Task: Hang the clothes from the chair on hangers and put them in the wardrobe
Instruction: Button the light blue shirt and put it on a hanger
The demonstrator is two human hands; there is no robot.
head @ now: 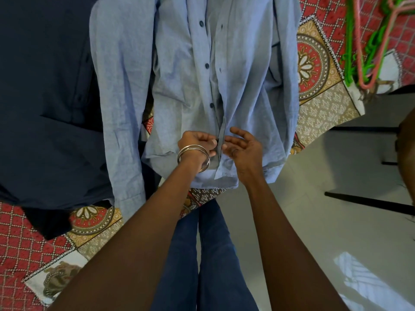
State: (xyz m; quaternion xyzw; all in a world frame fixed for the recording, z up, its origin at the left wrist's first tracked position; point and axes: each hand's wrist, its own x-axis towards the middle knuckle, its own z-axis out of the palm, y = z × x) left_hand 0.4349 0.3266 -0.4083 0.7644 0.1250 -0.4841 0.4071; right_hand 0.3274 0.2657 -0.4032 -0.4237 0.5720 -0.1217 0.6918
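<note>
A light blue button-up shirt (238,70) lies spread flat on a patterned bedspread (318,102), its front partly buttoned with dark buttons. My left hand (197,144), with silver bangles on the wrist, pinches the button placket near the shirt's hem. My right hand (243,145) is at the other side of the same placket, fingertips on the cloth, fingers loosely curved. A dark navy garment (47,104) lies to the left of the shirt. Green and pink plastic hangers (368,46) lie at the top right on the bed.
The bed's edge runs diagonally from lower left to right. White tiled floor (332,221) is on the right, with black furniture legs (368,200). My legs in blue jeans (202,254) stand against the bed edge.
</note>
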